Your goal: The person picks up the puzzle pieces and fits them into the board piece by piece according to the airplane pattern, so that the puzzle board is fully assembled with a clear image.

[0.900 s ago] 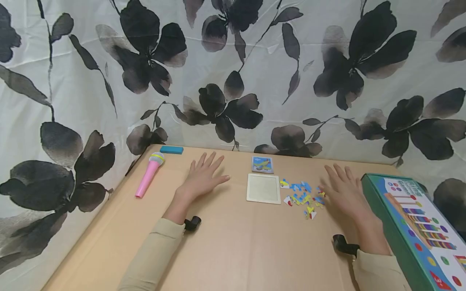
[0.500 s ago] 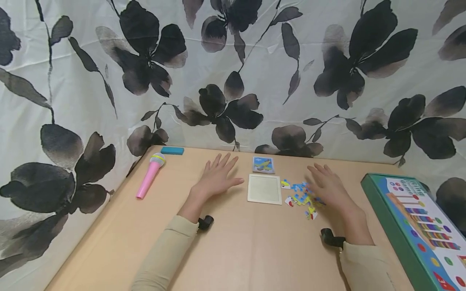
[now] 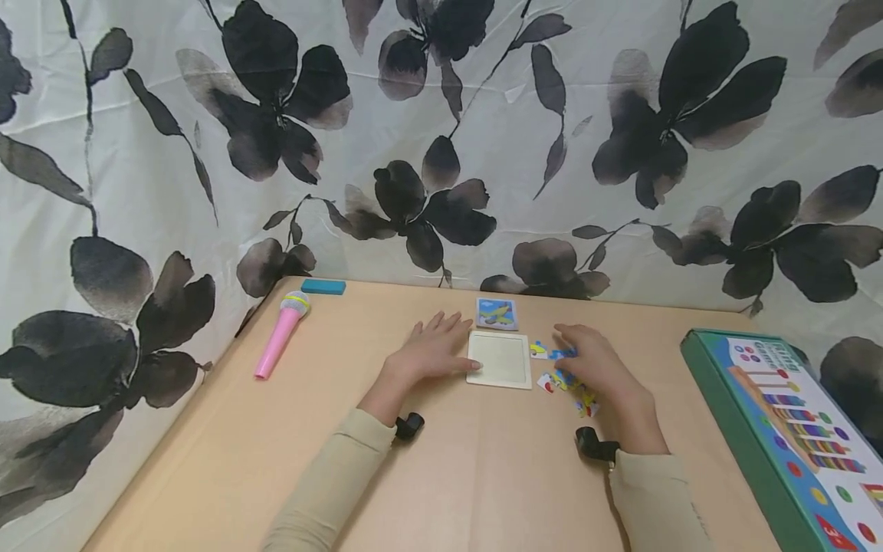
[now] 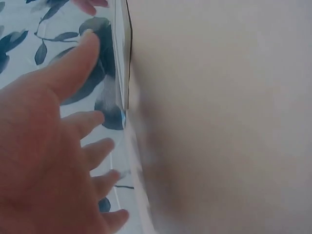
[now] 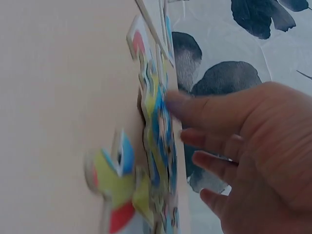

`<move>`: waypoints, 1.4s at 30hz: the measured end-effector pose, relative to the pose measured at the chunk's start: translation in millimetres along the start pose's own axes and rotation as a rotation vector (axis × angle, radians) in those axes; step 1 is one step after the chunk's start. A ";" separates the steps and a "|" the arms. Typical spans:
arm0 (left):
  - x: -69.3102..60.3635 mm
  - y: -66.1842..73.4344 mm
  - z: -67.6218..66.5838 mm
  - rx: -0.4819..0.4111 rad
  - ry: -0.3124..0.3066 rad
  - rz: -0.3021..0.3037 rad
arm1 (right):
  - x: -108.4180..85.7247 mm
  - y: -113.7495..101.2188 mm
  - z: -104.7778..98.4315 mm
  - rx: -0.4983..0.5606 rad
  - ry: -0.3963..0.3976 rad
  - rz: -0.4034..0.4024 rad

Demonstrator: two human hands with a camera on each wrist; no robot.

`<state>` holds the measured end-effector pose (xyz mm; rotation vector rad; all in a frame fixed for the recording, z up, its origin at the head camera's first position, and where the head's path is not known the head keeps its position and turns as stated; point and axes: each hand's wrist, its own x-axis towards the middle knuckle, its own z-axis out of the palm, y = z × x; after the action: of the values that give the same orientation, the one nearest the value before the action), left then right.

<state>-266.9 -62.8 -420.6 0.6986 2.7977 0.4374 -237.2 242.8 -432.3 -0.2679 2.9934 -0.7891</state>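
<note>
A cream puzzle tray (image 3: 500, 360) lies at the middle of the table. My left hand (image 3: 434, 349) is spread palm down at its left, the thumb at the tray's left edge. In the left wrist view the left hand (image 4: 53, 161) shows straight, separated fingers holding nothing. Right of the tray, loose jigsaw pieces (image 3: 586, 402) in blue, yellow and red lie in a pile. My right hand (image 3: 600, 364) hovers over or touches that pile, partly covering it. In the right wrist view, the thumb of the right hand (image 5: 263, 141) is beside the pieces (image 5: 117, 180), fingers loosely bent.
Behind the tray lies a small picture card (image 3: 497, 313) with a yellow plane on blue. A pink toy microphone (image 3: 283, 333) and a blue block (image 3: 323, 287) are at the back left. A large green box (image 3: 779, 429) occupies the table's right side. A floral curtain hangs behind.
Both hands have moved inward: the left hand to the right, up to the tray, and the right hand to the left, over the jigsaw pieces. Its fingers are more bent now.
</note>
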 end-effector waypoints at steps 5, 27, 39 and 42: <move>-2.6 3.7 1.7 -0.039 -0.048 0.008 | 5.2 -7.2 7.1 -0.056 0.012 0.019; -4.3 11.6 4.2 -0.002 -0.072 0.020 | 4.0 -10.7 8.8 -0.012 0.026 0.099; -5.5 12.2 5.2 -0.006 -0.060 0.021 | 4.7 -6.8 9.1 0.021 0.060 0.122; -4.9 12.6 5.6 -0.006 -0.059 0.020 | 4.1 -3.9 8.9 0.066 0.063 0.107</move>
<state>-255.7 -53.3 -420.8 0.7276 2.7351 0.4210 -239.9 234.4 -438.0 -0.0813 3.0022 -0.8985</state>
